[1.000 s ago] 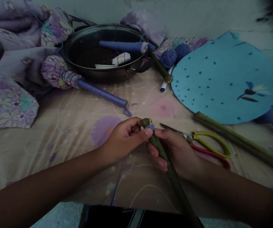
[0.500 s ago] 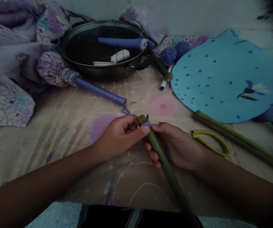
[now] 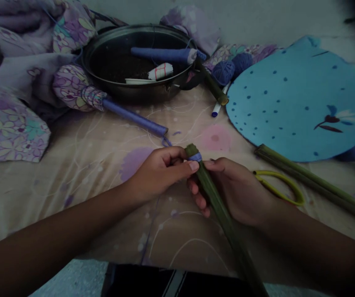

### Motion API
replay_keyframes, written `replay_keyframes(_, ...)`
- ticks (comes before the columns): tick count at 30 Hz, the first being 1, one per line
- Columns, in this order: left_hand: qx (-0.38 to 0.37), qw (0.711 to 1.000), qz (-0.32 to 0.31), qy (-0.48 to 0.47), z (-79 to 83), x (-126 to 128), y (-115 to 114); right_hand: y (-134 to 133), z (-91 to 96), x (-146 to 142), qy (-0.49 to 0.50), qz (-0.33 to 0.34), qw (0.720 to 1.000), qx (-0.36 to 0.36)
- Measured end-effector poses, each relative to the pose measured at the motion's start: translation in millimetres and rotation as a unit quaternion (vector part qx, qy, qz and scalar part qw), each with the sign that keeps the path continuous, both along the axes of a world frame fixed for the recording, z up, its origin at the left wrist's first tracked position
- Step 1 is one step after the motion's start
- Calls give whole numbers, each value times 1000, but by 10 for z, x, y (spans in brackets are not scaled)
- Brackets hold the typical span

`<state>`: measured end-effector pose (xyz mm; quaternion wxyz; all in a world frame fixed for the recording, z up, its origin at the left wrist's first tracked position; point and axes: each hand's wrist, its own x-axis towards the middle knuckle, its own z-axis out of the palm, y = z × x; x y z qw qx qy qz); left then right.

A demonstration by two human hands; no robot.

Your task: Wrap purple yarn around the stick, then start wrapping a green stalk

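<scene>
Head view: the left hand is pinching the blue-wrapped tip of a green stalk, the right hand is curling around it just below, and its long axis is slanting from centre toward the lower right.

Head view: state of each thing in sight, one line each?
green stalk, held at a slant, bound near its top with purple thread
left hand, closed on the stalk's top, thumb against the binding
right hand, closed round the stalk just below
yellow scissors handle, lying flat
metal pan, holding a purple-wrapped rod and a white bundle
blue yarn balls, wound, at rest
</scene>
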<state>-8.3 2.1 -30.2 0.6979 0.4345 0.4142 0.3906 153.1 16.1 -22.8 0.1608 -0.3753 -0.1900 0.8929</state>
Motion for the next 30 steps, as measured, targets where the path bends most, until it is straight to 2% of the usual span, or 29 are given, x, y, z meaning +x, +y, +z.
replay_keyframes(4, -2, 1000, 20, 12, -7, 17, -4, -16, 28, 6, -22, 0, 1000, 0)
replay_keyframes(11, 10, 998, -22, -56, 28, 31, -52, -35, -19, 26, 90, 18, 995, -31)
replay_keyframes(19, -3, 999, 17, -31, 57, 27, -26, -21, 64, -2, 11, -4, 998, 68)
replay_keyframes(23, -16, 999, 37, 0, 38, 42, -10, -54, 84, -23, -33, -30, 996, 71)
replay_keyframes(30, 11, 999, -12, -49, 5, 34, -46, -62, 88, -44, -87, -8, 996, 27)
